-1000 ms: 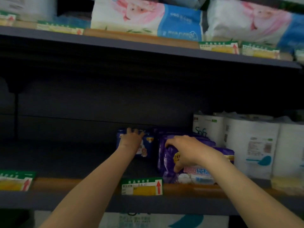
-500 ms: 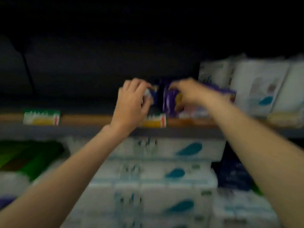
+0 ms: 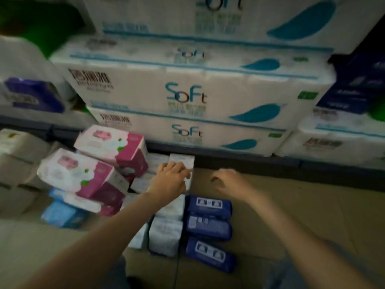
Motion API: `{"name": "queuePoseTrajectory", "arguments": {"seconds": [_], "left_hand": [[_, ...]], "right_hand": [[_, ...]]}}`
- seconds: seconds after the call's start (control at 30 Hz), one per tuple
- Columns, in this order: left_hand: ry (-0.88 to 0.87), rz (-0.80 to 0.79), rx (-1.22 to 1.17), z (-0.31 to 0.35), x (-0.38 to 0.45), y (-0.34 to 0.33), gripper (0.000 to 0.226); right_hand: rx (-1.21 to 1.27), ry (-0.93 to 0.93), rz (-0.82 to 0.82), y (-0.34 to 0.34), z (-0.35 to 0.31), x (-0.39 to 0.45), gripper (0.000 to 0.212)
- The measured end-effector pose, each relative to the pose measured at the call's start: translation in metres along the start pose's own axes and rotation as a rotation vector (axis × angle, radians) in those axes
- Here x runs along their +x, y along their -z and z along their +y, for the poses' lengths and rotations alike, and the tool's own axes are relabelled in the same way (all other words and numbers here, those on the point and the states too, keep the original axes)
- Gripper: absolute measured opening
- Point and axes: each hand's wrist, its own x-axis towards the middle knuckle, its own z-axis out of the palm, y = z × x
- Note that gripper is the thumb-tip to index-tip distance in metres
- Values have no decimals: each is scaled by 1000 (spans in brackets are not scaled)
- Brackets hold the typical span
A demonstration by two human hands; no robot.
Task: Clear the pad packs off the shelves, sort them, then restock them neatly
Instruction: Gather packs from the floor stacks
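Observation:
Pad packs lie sorted in groups on the floor. Two pink-and-white packs (image 3: 79, 174) are stacked at the left over a light blue pack (image 3: 62, 213). A column of white packs (image 3: 166, 236) runs down the middle, with three dark blue packs (image 3: 209, 226) in a column to its right. My left hand (image 3: 170, 180) is closed over the far white pack (image 3: 183, 162) at the head of the white column. To the right, my right hand (image 3: 227, 181) hovers low over the bare floor, fingers loosely curled, with nothing in it.
Large white "Soft" tissue bales (image 3: 187, 94) are stacked on the bottom shelf behind the packs. The dark shelf base (image 3: 270, 163) runs across just beyond my hands. White bundles (image 3: 16, 159) sit at the far left. Brown cardboard (image 3: 302, 215) covers the floor on the right.
The view has dropped from the upper shelf to the floor. Both hands came down from the shelf; the purple pack that my right hand held is out of sight.

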Motion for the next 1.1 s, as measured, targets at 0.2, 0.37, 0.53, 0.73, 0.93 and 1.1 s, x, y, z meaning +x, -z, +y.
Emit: {"name": "queuePoseTrajectory", "arguments": {"seconds": [0.2,0.37,0.53,0.73,0.93,1.1], "left_hand": [[-173,-289,87,22,-30,-56,23],[-150,-661,114,56,-33,-95,42],[-140,-732,167,70,-29,-116,55],[-207,-784,189,74,-10,-114,69],[-187,-856,-307,42,50,3,42],[-80,-843,-543,-10,79,153,46]], "right_hand": [[-162,-86,-227,-110,35,28,46],[-129,-139,-119,-136,55,30,53],[-55,-269,-85,-120,78,29,51],[44,-337,-48,-32,93,11,41],[58,-99,-25,64,64,-15,40],[-35,102,137,161,1,-50,33]]}}
